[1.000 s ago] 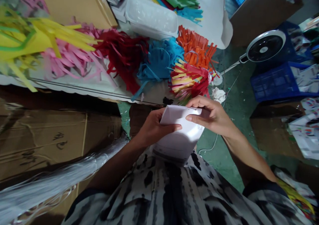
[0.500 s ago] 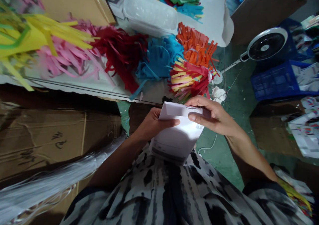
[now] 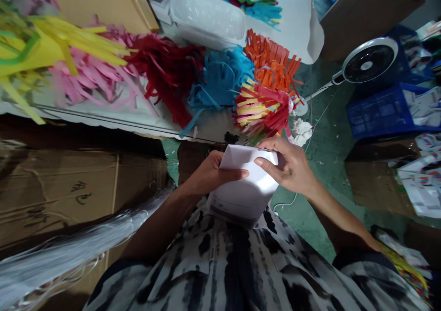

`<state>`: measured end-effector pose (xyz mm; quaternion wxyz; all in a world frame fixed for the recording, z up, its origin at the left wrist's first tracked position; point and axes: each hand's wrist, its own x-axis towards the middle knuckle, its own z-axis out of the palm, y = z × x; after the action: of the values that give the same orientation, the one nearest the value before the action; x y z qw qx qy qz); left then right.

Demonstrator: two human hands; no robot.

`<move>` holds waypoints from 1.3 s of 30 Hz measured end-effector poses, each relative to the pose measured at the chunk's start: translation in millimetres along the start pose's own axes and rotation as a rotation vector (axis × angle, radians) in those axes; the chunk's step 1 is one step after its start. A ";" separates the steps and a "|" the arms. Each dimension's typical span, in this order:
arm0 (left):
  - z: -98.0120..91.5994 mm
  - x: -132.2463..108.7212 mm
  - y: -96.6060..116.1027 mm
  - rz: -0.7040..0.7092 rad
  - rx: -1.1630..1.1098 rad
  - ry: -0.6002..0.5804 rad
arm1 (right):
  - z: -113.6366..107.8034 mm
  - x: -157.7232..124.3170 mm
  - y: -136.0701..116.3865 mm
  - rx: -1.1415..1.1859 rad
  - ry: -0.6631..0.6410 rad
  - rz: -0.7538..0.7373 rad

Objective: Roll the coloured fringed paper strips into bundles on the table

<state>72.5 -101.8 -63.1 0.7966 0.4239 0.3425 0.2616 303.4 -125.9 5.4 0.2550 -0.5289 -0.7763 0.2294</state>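
In front of my torso I hold a white folded paper (image 3: 241,191) with grey print near its lower edge. My left hand (image 3: 215,173) grips its left side, the thumb lying across the front and the fingers behind. At the upper right edge my right hand (image 3: 287,164) pinches the paper, thumb in front and index finger along the top. The remaining right fingers are partly hidden behind the sheet. Just beyond my hands, a bundle of red, yellow and pink paper strips (image 3: 263,106) lies at the table's corner.
Blue (image 3: 220,79), orange (image 3: 272,60), dark red (image 3: 168,67), pink (image 3: 93,76) and yellow fringes (image 3: 51,44) cover the table edge (image 3: 138,127). A plastic tub (image 3: 206,17) sits behind. Cardboard (image 3: 62,187) and white strings (image 3: 103,242) are left; a fan (image 3: 368,65) and blue crate (image 3: 375,111) right.
My right hand has slid slightly left and down along the paper's top edge, and the upper right corner now bends over toward me. My left hand keeps its grip.
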 end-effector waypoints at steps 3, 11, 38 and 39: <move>2.7 1.0 -0.4 -0.011 -0.004 0.042 | -2.7 2.9 2.3 -0.053 -0.073 -0.015; 3.6 3.3 -2.5 -0.012 -0.021 0.090 | -20.8 13.8 1.3 0.014 -0.349 0.055; 6.0 -0.5 -1.9 -0.023 0.006 0.112 | -10.7 9.5 3.7 -0.200 -0.290 -0.089; 5.9 -0.6 -1.6 -0.019 0.004 0.105 | -10.5 9.3 4.0 -0.186 -0.286 -0.084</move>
<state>76.9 -106.0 -61.9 0.7792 0.4080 0.3882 0.2751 310.1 -115.0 12.3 0.1011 -0.4793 -0.8440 0.2185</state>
